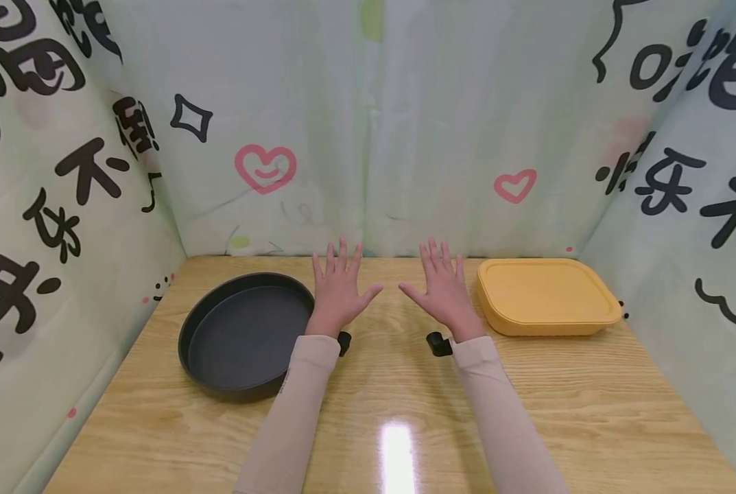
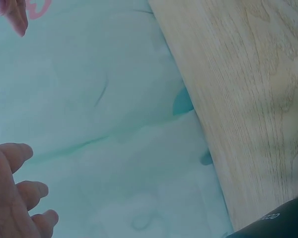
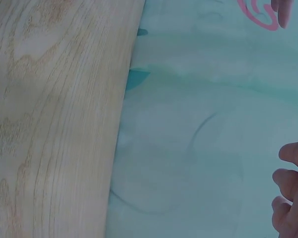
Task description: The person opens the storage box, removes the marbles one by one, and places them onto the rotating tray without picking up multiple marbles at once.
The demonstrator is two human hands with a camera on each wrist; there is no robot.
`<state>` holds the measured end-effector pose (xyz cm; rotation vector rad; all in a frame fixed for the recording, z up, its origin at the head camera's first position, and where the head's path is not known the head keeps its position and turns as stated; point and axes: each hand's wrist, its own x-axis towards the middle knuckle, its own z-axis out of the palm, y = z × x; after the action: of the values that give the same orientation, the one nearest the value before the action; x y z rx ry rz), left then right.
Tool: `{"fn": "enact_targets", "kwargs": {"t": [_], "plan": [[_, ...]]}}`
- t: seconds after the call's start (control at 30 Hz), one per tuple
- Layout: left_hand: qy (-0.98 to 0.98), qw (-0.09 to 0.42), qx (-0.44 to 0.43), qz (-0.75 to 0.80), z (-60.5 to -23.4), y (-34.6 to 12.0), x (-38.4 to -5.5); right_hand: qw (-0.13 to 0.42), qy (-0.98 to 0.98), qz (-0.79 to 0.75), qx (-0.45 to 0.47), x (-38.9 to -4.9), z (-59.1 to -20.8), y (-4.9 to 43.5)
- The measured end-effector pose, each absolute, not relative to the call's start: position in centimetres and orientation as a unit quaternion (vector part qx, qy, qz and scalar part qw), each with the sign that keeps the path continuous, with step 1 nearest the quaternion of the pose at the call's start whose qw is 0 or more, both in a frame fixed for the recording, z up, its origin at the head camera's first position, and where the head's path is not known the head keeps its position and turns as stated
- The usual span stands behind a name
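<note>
My left hand [image 1: 338,291] is held out over the table with fingers spread, its wrist overlapping the right rim of a round black pan [image 1: 244,336] in the head view. Nothing is in its grasp. My right hand [image 1: 446,291] mirrors it, fingers spread and holding nothing, just left of a yellow rectangular box [image 1: 549,295] with a lid on. The two thumbs point toward each other with a gap between. In the left wrist view some fingers [image 2: 32,193] show at the left edge; in the right wrist view fingers [image 3: 290,181] show at the right edge.
A wooden table [image 1: 405,391] lies beneath, with a bright light reflection near its front. Pale curtains [image 1: 368,137] with printed hearts and dark lettering enclose the back and both sides. Each wrist carries a small black camera, such as the right one [image 1: 439,344].
</note>
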<state>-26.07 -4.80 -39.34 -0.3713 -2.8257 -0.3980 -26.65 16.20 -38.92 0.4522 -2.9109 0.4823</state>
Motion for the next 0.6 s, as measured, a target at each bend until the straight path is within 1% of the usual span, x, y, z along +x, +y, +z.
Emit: {"fn": "enact_targets", "kwargs": {"t": [0.33, 0.6], "plan": [[-0.976, 0.127, -0.12, -0.129, -39.3, -4.5, -26.1, 0.078, -0.969, 0.179, 0.149, -26.7, -39.2, 17.2], [-0.975, 0.13, -0.128, -0.131, -39.6, -3.2, -25.8, 0.085, -0.971, 0.174, 0.141, -26.2, -39.3, 19.6]]}}
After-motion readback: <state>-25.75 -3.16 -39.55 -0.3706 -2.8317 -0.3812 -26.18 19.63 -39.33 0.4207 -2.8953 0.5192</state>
